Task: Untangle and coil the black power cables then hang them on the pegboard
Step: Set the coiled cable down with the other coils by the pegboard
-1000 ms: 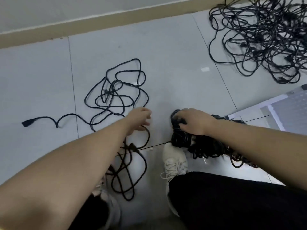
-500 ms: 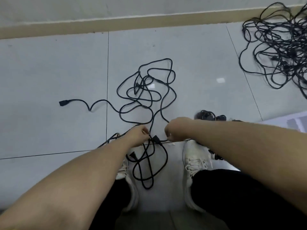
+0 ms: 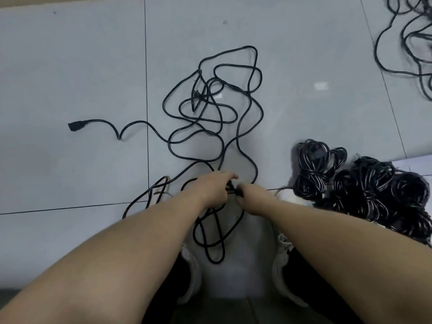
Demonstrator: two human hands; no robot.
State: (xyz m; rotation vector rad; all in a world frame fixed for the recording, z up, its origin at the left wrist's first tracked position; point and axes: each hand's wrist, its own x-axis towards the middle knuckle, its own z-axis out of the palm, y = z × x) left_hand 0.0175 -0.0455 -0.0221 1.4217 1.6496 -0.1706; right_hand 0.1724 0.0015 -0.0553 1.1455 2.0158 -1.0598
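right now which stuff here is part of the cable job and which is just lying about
Part of the job:
- loose black cable, both hands on it: left hand, right hand
- coiled cable bundles
- tangled cable heap

Just lying about:
- white sneakers
- small white scrap

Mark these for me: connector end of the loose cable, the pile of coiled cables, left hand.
connector end (image 3: pixel 75 125), head view, on the plug body.
pile of coiled cables (image 3: pixel 364 190), head view, on the bundles' middle.
left hand (image 3: pixel 211 189), head view, back of the hand.
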